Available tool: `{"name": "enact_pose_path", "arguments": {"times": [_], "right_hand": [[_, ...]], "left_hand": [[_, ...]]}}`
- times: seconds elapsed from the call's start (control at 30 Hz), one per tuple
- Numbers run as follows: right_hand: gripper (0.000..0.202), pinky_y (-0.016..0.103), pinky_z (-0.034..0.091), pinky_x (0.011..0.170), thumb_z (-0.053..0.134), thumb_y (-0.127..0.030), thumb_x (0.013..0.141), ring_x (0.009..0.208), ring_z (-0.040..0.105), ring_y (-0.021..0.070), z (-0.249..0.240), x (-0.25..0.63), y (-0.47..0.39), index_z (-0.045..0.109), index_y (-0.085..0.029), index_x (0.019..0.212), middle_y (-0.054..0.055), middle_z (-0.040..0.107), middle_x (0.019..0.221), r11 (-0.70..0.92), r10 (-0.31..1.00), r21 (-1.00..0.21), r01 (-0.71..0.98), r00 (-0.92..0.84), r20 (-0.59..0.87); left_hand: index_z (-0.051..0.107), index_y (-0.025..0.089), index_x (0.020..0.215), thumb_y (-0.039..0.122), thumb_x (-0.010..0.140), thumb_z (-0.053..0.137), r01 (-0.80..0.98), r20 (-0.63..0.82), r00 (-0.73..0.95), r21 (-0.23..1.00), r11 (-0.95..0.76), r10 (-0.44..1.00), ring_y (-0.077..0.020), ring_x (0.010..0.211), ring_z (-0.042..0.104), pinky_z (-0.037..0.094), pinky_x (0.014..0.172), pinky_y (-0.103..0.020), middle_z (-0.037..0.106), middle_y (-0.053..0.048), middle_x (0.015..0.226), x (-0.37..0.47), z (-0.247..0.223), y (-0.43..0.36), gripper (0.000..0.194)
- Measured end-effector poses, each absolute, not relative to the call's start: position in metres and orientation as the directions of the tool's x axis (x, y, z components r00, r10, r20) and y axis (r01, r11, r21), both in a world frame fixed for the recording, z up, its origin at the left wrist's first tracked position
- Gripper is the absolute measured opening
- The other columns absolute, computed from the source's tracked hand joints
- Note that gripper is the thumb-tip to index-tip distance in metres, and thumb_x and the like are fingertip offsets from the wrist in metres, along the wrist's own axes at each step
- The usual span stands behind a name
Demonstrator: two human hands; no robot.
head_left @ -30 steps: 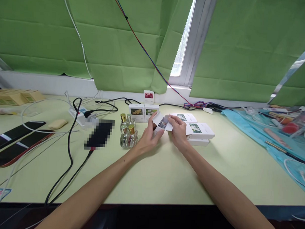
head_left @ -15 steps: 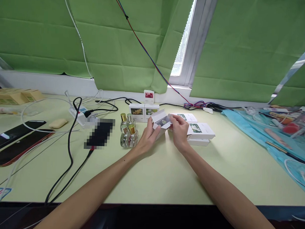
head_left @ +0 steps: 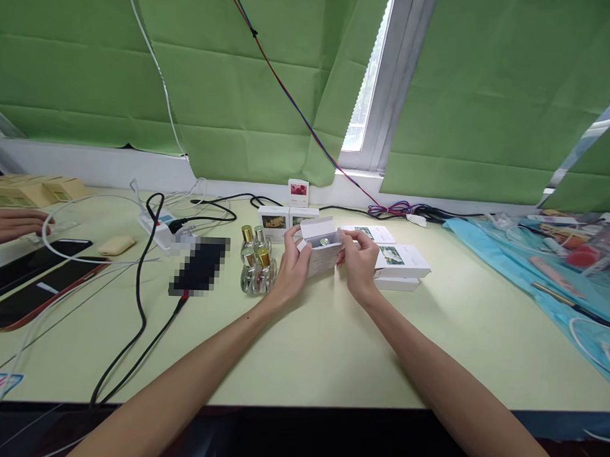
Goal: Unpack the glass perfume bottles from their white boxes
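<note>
My left hand [head_left: 292, 268] is closed around the side of a small white carton [head_left: 322, 261] whose top flap stands open. Down inside the carton shows the round, shiny top of a bottle [head_left: 324, 242]. With fingertips pinched, my right hand [head_left: 360, 257] holds the carton's right edge by a side flap. Just left of my left hand stand several glass perfume bottles [head_left: 257, 270] with gold and silver caps. Flat white cartons with flower pictures [head_left: 404, 260] lie stacked beside my right hand.
Two upright cartons [head_left: 274, 222] stand behind the bottles, and another carton [head_left: 299, 193] is by the window ledge. Black cables [head_left: 141, 303], a power strip [head_left: 157, 230] and phones [head_left: 42, 293] lie left. Another person's hand [head_left: 17, 225] reaches in there. Blue plastic sheeting [head_left: 513, 282] covers the right.
The carton has been turned more upright, its open flap now facing me, and my left hand has shifted slightly with it. Another person's hand has come in at the far left.
</note>
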State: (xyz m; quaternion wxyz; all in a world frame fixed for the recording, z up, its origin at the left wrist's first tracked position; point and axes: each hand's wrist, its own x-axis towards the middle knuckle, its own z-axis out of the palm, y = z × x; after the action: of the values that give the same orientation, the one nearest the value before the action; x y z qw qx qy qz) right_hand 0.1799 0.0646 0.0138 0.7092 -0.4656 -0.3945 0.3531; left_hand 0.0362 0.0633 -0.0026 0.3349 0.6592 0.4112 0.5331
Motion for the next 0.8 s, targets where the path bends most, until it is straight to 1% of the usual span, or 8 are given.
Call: {"name": "enact_pose_path", "arguments": {"times": [0.13,0.23,0.33,0.4,0.5,0.63,0.73,0.8], "right_hand": [[0.017,0.026,0.036,0.04,0.07,-0.037,0.075,0.04,0.042,0.0111,0.0144,0.1799,0.0637,0.068,-0.021,0.074,-0.008,0.049,0.045,0.342,0.852,-0.933,-0.11,0.456,0.259],[0.017,0.026,0.034,0.04,0.069,-0.036,0.076,0.042,0.041,0.0102,0.0153,0.1794,0.0624,0.065,-0.021,0.07,-0.007,0.051,0.049,0.35,0.845,-0.93,-0.113,0.467,0.261],[0.019,0.026,0.033,0.042,0.069,-0.036,0.075,0.045,0.041,0.0099,0.0159,0.179,0.0617,0.062,-0.021,0.067,-0.006,0.052,0.053,0.355,0.833,-0.929,-0.102,0.486,0.265],[0.02,0.026,0.033,0.043,0.069,-0.035,0.075,0.047,0.042,0.01,0.0158,0.179,0.0618,0.059,-0.021,0.065,-0.006,0.05,0.054,0.364,0.822,-0.927,-0.089,0.499,0.275],[0.023,0.026,0.033,0.045,0.069,-0.035,0.076,0.048,0.042,0.0103,0.0148,0.1795,0.0627,0.055,-0.022,0.062,-0.007,0.048,0.054,0.367,0.814,-0.928,-0.067,0.506,0.286],[0.023,0.027,0.032,0.045,0.068,-0.037,0.077,0.048,0.042,0.011,0.0127,0.1802,0.064,0.053,-0.023,0.066,-0.007,0.046,0.054,0.352,0.822,-0.934,-0.058,0.497,0.279],[0.022,0.026,0.033,0.044,0.068,-0.04,0.079,0.047,0.042,0.0105,0.0114,0.1804,0.065,0.056,-0.023,0.074,-0.006,0.051,0.059,0.343,0.832,-0.936,-0.075,0.486,0.266],[0.021,0.026,0.035,0.042,0.068,-0.041,0.079,0.047,0.044,0.01,0.0108,0.1805,0.0659,0.057,-0.022,0.08,-0.005,0.056,0.067,0.345,0.837,-0.934,-0.094,0.482,0.26]], "left_hand": [[0.026,0.027,0.152,0.046,0.104,0.041,0.147,0.446,0.093,0.878,-0.455,0.89,-0.0229,0.119,0.062,0.049,0.1,-0.038,0.061,-0.011,0.134,0.0368,-0.003,0.0646,0.054],[0.026,0.027,0.153,0.042,0.104,0.04,0.144,0.459,0.092,0.872,-0.468,0.884,-0.0217,0.116,0.063,0.05,0.097,-0.036,0.062,-0.01,0.133,0.0371,-0.0021,0.0652,0.053],[0.025,0.027,0.154,0.04,0.104,0.038,0.14,0.458,0.095,0.873,-0.467,0.884,-0.0211,0.109,0.065,0.053,0.091,-0.035,0.064,-0.011,0.131,0.0373,-0.0022,0.0667,0.053],[0.026,0.027,0.153,0.04,0.104,0.037,0.135,0.452,0.097,0.877,-0.462,0.887,-0.0206,0.106,0.066,0.054,0.088,-0.035,0.064,-0.01,0.13,0.0372,-0.0033,0.0685,0.052],[0.031,0.03,0.151,0.039,0.104,0.036,0.136,0.455,0.087,0.876,-0.463,0.886,-0.0199,0.106,0.065,0.054,0.088,-0.034,0.063,-0.009,0.131,0.0365,-0.0057,0.0715,0.049],[0.028,0.032,0.154,0.039,0.104,0.036,0.151,0.473,0.074,0.865,-0.479,0.878,-0.0198,0.108,0.065,0.054,0.09,-0.034,0.064,-0.008,0.13,0.036,-0.0076,0.073,0.051],[0.03,0.032,0.154,0.041,0.105,0.035,0.186,0.476,0.081,0.856,-0.482,0.876,-0.0202,0.109,0.064,0.053,0.093,-0.036,0.064,-0.008,0.132,0.0356,-0.0066,0.0715,0.05],[0.036,0.032,0.152,0.043,0.105,0.034,0.203,0.47,0.094,0.854,-0.479,0.878,-0.0211,0.113,0.063,0.052,0.096,-0.036,0.061,-0.008,0.137,0.0351,-0.0052,0.0698,0.048]]}}
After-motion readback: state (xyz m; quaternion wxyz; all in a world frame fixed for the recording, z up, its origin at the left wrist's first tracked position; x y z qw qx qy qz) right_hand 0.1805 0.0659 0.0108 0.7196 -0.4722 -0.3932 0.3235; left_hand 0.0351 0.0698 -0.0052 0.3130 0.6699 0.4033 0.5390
